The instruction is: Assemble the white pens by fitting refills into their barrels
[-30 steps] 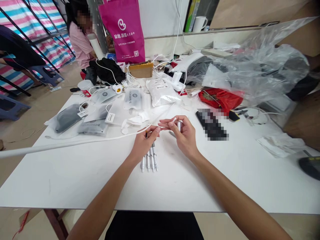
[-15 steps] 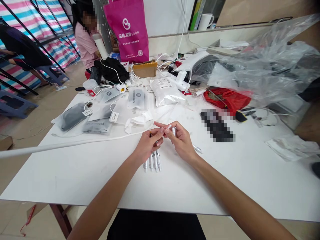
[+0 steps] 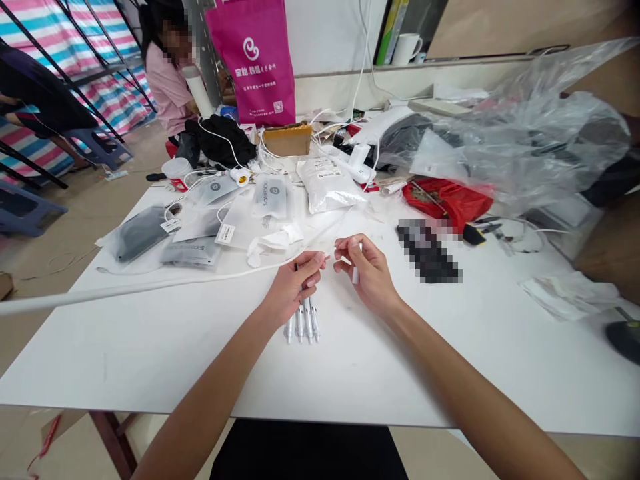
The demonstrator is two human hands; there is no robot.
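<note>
My left hand (image 3: 294, 285) is closed in a pinch above the white table (image 3: 210, 360). Something small and thin seems to be between its fingertips, but I cannot make it out. My right hand (image 3: 369, 272) faces it across a small gap, with curled fingers around a white pen barrel (image 3: 356, 268) that stands roughly upright in the grip. Just below my left hand, several clear-and-white pens (image 3: 302, 324) lie side by side on the table, their upper ends partly hidden by that hand.
Frosted pouches (image 3: 193, 250) and crumpled tissue (image 3: 274, 241) lie beyond my left hand, near a white cable (image 3: 150, 288). A white parcel (image 3: 330, 185), a red bag (image 3: 445, 200) and a blurred dark object (image 3: 429, 252) are farther right. A person (image 3: 167, 80) sits at the back left.
My hands were touching at the fingertips and have come apart; the right one has drawn slightly right. A pen that showed beside my right hand is now out of sight. The view shifted slightly.
</note>
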